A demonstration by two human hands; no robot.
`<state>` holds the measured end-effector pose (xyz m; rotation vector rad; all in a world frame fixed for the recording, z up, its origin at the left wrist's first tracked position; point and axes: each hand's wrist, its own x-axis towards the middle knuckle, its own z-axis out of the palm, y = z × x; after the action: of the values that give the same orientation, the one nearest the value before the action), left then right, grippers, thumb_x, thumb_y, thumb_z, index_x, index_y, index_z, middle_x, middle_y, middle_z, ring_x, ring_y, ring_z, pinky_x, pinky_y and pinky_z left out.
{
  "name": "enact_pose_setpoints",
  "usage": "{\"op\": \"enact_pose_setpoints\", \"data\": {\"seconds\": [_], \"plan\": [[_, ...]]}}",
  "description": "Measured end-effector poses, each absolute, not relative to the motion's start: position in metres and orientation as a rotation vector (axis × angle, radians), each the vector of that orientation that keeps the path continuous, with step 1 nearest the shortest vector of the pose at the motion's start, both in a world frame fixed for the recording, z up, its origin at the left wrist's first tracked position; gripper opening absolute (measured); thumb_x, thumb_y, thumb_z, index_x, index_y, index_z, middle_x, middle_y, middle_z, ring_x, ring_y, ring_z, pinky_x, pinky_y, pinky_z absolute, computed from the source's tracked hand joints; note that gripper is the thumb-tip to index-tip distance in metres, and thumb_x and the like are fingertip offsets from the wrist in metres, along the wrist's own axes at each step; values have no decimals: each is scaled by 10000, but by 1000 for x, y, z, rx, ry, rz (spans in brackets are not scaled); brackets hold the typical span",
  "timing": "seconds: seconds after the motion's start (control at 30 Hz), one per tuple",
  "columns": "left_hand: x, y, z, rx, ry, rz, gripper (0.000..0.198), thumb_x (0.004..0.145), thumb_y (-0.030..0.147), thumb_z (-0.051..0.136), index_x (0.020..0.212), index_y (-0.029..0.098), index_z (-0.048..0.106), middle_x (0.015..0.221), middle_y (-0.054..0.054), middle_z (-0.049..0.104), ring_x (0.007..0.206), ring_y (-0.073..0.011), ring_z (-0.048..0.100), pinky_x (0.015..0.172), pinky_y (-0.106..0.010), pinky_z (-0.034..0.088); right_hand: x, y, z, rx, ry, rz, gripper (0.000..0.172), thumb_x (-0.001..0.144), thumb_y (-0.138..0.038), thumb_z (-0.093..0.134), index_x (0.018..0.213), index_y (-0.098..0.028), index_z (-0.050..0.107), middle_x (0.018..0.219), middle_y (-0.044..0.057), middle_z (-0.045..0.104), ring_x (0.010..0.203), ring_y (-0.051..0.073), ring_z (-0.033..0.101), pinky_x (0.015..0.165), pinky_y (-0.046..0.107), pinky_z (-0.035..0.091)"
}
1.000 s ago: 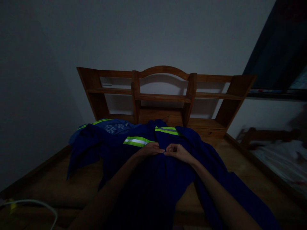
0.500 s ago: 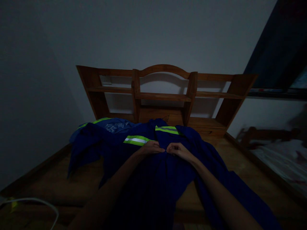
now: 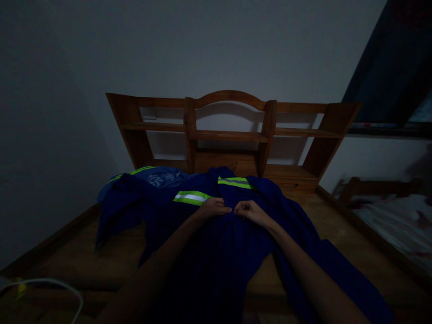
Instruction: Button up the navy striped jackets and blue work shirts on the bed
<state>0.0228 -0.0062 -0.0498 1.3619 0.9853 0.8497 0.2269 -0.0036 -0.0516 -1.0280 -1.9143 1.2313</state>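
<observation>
A dark blue work jacket (image 3: 249,252) with yellow-green and silver reflective bands lies spread over the wooden desk, its sleeve trailing to the lower right. Just below the bands, at the front edges, my left hand (image 3: 213,207) pinches the cloth between thumb and fingers. Close on its right, my right hand (image 3: 251,212) is curled, its fingertips gripping the jacket too. The two sets of fingertips almost meet. Any button or fastener between them is too small and dark to make out.
Behind the jacket stands a wooden shelf unit (image 3: 229,136) against the wall. A lighter blue garment (image 3: 165,177) with white lettering lies at the left on the desk (image 3: 114,258). A white cable (image 3: 50,280) loops at lower left. Bedding (image 3: 394,220) shows at right.
Both hands stay at nearly the same spot on the jacket, with hardly any finger movement. The view has shifted very slightly.
</observation>
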Motion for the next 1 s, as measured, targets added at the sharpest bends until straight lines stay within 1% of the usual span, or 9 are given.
{"op": "enact_pose_setpoints", "data": {"seconds": [0.2, 0.3, 0.43, 0.53, 0.7, 1.0], "plan": [[24, 0, -56, 1542, 957, 913, 397, 492, 400, 801, 667, 134, 565, 627, 29, 604, 592, -104, 551, 559, -202, 392, 223, -1, -57, -1136, -1873, 1187, 149, 659, -247, 557, 695, -130, 643, 576, -23, 534, 510, 75, 418, 489, 185, 307], [23, 2, -58, 1609, 942, 917, 382, 512, 380, 797, 665, 136, 547, 647, 21, 608, 614, -111, 557, 580, -209, 401, 223, 0, -58, -1167, -1852, 1198, 146, 654, -256, 550, 658, -132, 627, 543, -28, 520, 483, 74, 407, 473, 188, 301], [24, -1, -57, 1750, 924, 901, 347, 523, 350, 799, 655, 140, 556, 640, 20, 599, 609, -112, 550, 564, -200, 388, 222, 0, -59, -1194, -1818, 1207, 141, 652, -260, 553, 632, -136, 616, 517, -33, 501, 465, 71, 400, 453, 185, 289], [26, -6, -58, 1854, 981, 910, 319, 561, 366, 778, 663, 152, 564, 664, 10, 616, 651, -130, 576, 580, -203, 395, 221, 0, -60, -1194, -1789, 1212, 132, 648, -251, 556, 625, -133, 610, 511, -35, 490, 451, 66, 395, 438, 184, 278], [29, -8, -61, 1904, 1072, 986, 275, 630, 374, 729, 677, 163, 559, 684, 3, 623, 667, -140, 595, 586, -203, 402, 222, 1, -62, -1171, -1739, 1225, 139, 662, -260, 562, 681, -133, 614, 546, -32, 505, 452, 67, 432, 445, 184, 311], [28, -1, -65, 2016, 1230, 1105, 236, 664, 361, 687, 646, 159, 566, 639, 15, 593, 607, -111, 527, 569, -203, 366, 223, 0, -58, -1101, -1739, 1254, 180, 717, -275, 526, 748, -129, 627, 567, -24, 519, 453, 63, 446, 450, 184, 321]]}}
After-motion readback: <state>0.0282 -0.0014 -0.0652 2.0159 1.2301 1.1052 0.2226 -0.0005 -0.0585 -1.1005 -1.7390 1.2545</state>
